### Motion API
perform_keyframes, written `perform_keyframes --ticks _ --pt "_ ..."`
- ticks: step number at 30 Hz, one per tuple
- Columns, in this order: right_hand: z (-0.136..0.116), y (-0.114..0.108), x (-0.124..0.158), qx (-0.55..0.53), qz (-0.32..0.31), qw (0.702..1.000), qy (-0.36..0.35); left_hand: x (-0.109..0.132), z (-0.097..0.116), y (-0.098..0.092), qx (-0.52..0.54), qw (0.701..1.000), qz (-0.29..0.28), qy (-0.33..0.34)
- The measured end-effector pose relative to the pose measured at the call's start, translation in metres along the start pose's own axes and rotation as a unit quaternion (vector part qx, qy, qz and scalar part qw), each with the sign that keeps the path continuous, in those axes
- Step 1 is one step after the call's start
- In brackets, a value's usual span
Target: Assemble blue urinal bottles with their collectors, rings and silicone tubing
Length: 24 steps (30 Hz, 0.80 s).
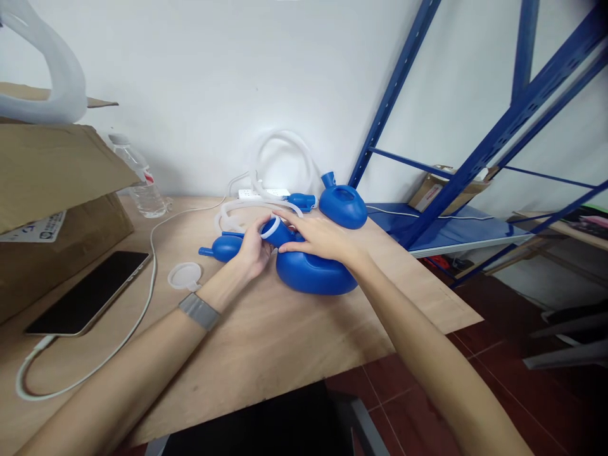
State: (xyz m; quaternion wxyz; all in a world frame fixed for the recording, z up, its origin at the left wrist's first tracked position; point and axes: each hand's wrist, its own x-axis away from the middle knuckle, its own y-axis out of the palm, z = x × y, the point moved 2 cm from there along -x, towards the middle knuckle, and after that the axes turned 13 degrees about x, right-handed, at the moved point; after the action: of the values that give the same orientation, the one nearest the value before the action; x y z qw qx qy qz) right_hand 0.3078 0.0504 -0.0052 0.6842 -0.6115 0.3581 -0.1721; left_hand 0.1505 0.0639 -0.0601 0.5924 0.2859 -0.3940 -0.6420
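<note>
Left hand (256, 248) grips neck (282, 235) of blue jug (316, 277), right hand (319, 235) grasps it from the right; jug in front of power strip (275, 192), round lid (185, 275) front-left of strip.

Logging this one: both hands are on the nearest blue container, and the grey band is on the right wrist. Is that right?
Not quite: the head view shows the grey band on the left wrist. Both the left hand and right hand are on the nearest blue container.
</note>
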Motion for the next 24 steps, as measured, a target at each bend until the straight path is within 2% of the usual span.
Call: perform_keyframes --ticks 10,16,20,24 --pt "0.001 0.000 -0.002 -0.016 -0.001 1.000 -0.011 -0.003 -0.004 -0.001 -0.003 0.999 0.003 0.039" --pt "0.000 0.002 -0.001 -0.002 0.005 1.000 -0.004 0.000 0.002 0.003 -0.096 0.995 -0.002 0.025" --pt "0.000 0.002 0.000 0.006 0.009 1.000 0.002 0.004 0.026 0.007 -0.217 0.976 0.000 0.015" --pt "0.004 0.001 0.001 0.023 0.015 0.999 -0.017 0.020 0.068 0.004 -0.338 0.940 -0.015 0.047"
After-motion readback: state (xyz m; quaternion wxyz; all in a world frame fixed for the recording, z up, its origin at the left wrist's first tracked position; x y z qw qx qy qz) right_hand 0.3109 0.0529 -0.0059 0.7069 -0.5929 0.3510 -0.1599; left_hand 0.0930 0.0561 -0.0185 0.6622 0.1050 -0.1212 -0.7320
